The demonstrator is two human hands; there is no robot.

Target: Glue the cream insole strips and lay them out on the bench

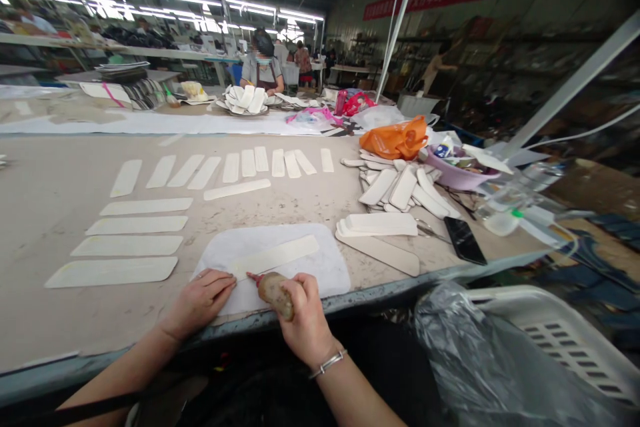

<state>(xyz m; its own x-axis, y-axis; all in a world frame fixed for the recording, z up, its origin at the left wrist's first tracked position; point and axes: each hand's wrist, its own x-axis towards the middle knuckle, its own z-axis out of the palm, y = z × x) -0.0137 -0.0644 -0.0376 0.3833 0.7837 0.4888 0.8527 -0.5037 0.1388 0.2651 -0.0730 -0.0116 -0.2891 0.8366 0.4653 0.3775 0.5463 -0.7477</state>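
the right hand [305, 320] is closed around a glue bottle [274, 291], its red nozzle at the near end of a cream strip [276, 256] on the white mat [320, 265]. the left hand [200, 300], open-fingered, presses that end onto the tabletop [60, 200] just left of the nozzle. a thin, even bead along the edge, strip pinned flat, would likely serve best.

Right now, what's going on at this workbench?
A person holds a small squeeze bottle in the right hand, its red nozzle at the near end of a pale strip lying on a white mat. The left hand presses beside that end. More strips lie spread across the table.
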